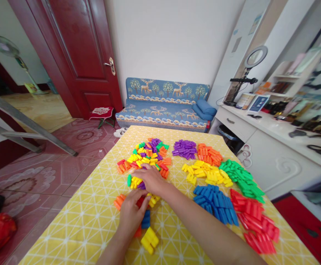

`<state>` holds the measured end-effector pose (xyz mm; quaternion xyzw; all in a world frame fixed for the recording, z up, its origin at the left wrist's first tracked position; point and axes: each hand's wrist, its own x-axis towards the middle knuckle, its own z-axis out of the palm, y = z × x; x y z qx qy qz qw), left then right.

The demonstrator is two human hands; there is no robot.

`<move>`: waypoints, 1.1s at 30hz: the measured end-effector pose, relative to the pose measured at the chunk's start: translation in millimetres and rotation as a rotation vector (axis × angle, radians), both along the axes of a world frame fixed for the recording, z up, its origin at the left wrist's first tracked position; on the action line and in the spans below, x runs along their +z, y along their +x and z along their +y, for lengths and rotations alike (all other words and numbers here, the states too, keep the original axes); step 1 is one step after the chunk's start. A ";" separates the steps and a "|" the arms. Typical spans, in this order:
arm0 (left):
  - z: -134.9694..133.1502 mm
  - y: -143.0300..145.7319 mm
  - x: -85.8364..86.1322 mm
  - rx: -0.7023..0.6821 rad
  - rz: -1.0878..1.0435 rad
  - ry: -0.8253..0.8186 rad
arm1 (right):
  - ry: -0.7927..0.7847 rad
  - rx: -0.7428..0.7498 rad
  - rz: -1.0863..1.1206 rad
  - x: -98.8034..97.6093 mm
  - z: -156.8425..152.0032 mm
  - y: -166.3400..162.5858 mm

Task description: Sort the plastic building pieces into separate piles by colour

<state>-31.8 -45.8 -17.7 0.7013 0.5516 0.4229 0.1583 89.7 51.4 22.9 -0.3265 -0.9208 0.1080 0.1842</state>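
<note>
Many mixed blocks [142, 160] at left on yellow tablecloth [88, 221], beneath and around curled left hand [130, 212] and right hand [151, 179]; cannot tell whether pinching any. Far right: tub [247, 95], contents hidden, label [243, 102] unreadable.

Blocks [217, 202]: smooth, slightly glossy plastic. Tablecloth [94, 228]: smooth, mostly matt. Door [77, 48]: glossy, wood-look. Handle [111, 67]: shiny metal. Sofa [157, 106]: matt cloth.

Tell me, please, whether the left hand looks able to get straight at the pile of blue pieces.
Probably not directly: the right forearm lies between the left hand and the blue pieces.
</note>
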 end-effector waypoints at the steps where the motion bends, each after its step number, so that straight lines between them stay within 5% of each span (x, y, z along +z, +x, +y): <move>1: 0.0 0.0 -0.2 0.001 0.002 -0.003 | 0.012 0.022 -0.055 1.6 2.2 -2.2; 11: 0.9 -0.9 -4.6 0.001 -0.005 0.013 | 0.066 -0.065 -0.163 13.9 -4.1 -5.1; 16: 0.7 -1.1 -4.5 -0.013 -0.006 0.012 | 0.001 -0.232 0.117 12.1 -22.9 14.2; 22: 0.5 -1.5 -5.2 0.007 0.003 0.003 | -0.106 -0.539 0.309 19.0 -16.8 99.2; 28: 1.4 -1.0 -5.5 0.011 -0.002 0.012 | -0.052 -0.843 0.094 28.6 21.5 211.2; 33: 0.1 -1.2 -5.5 0.007 -0.005 0.002 | -0.123 -1.027 -0.019 32.7 32.5 270.5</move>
